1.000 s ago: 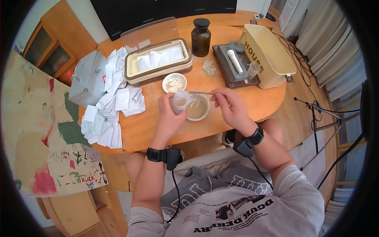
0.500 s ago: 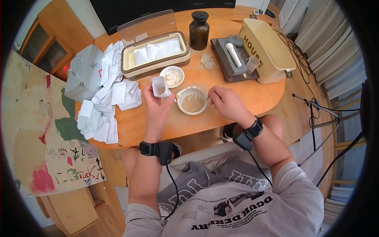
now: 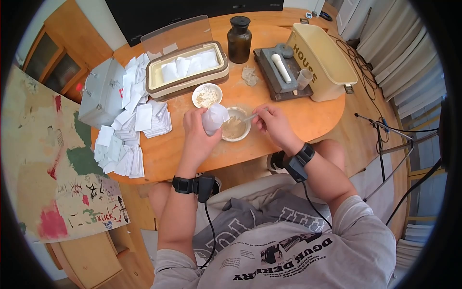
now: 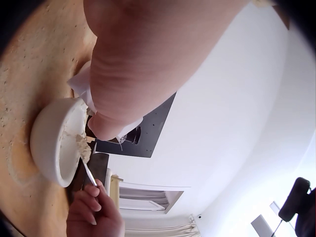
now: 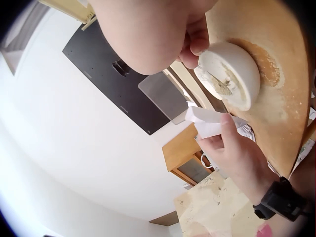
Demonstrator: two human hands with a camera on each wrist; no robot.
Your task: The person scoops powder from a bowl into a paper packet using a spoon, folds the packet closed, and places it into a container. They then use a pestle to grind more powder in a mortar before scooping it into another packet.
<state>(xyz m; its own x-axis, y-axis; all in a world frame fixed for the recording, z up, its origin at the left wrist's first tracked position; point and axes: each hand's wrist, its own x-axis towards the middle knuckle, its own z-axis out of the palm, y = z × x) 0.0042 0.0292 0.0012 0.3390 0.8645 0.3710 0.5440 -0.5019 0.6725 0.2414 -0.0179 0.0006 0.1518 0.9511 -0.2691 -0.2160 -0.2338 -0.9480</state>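
Observation:
My left hand (image 3: 197,135) holds a white paper packet (image 3: 215,120) that stands open at the left rim of a white bowl (image 5: 249,74). Beige powder (image 3: 233,130) lies in this bowl. From the right, my right hand (image 3: 275,127) pinches the handle of a thin metal spoon (image 3: 252,116). In the left wrist view, a heap of powder (image 4: 84,148) shows at the spoon's far end, by the bowl's rim. Just behind the packet sits a smaller white bowl (image 3: 194,98) with pale powder in it.
Loose white packets (image 3: 137,115) pile up at the left beside a metal case (image 3: 100,94). A cream box (image 3: 224,72) with paper inside, a dark bottle (image 3: 239,41), a white pestle (image 3: 281,68) on a grey block, and a HOUSE bin (image 3: 337,58) stand behind.
One second ago the spoon reached the packet's mouth; then the packet moved up and left while the spoon was at the bowl. Now the packet is back by the bowl, the spoon raised toward it.

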